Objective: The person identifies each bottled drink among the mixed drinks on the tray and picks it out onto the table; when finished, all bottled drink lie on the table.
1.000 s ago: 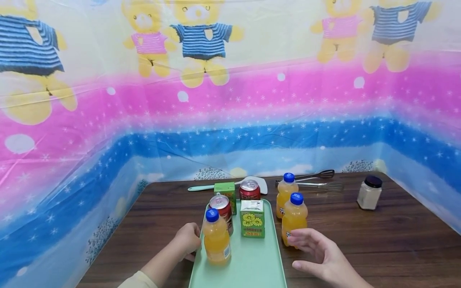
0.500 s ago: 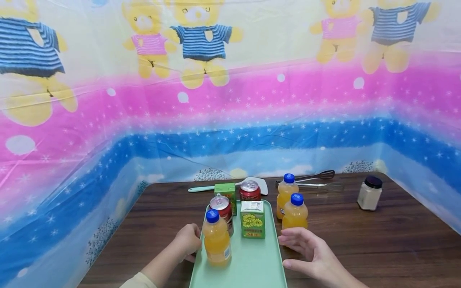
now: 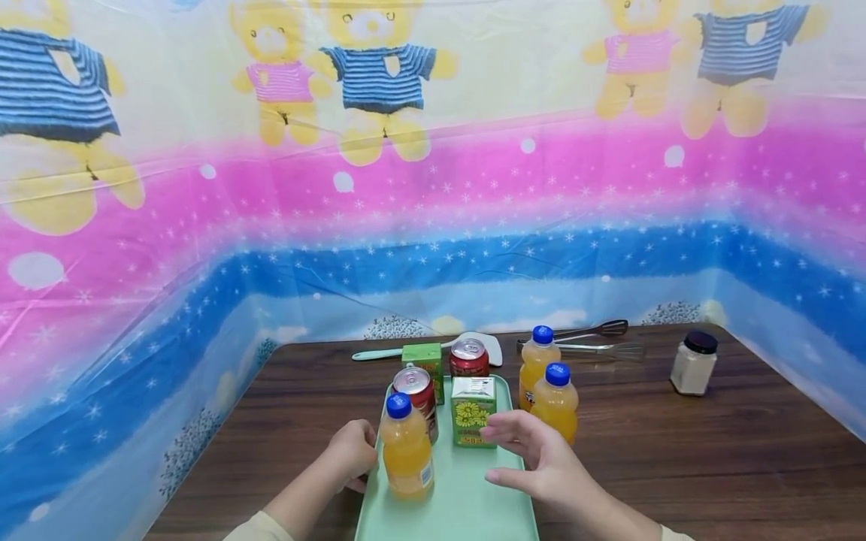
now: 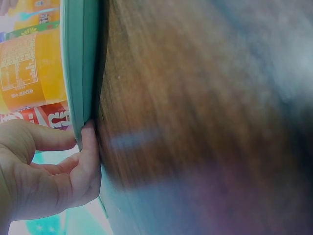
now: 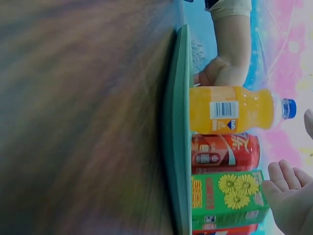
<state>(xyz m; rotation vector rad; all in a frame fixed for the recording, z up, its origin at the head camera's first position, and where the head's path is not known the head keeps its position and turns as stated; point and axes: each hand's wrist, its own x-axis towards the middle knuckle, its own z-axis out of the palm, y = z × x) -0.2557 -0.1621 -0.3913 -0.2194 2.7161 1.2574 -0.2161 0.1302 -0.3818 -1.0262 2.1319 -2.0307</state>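
My left hand [image 3: 352, 453] pinches the left rim of a light green tray [image 3: 467, 500]; in the left wrist view its thumb and fingers [image 4: 89, 147] grip the edge. An orange juice bottle [image 3: 407, 458] with a blue cap stands upright on the tray beside that hand. Behind it are a red soda can [image 3: 425, 394] and a green drink carton [image 3: 422, 353]. My right hand [image 3: 548, 462], fingers apart and holding nothing, hovers over the tray's right side. It overlaps the corner of a green drink carton [image 3: 470, 413] with yellow flowers; contact cannot be told.
Right of the tray stand two more orange juice bottles, a far one [image 3: 537, 368] and a nearer one [image 3: 560, 402]. A second red can [image 3: 469, 358] is behind the front carton. A spatula [image 3: 485, 349], metal utensils [image 3: 602, 350] and a black-lidded jar [image 3: 694, 364] lie farther back.
My right hand has moved left, from beside the nearer right-hand bottle to over the tray. The left hand keeps its grip on the rim, and the drinks stay where they were.
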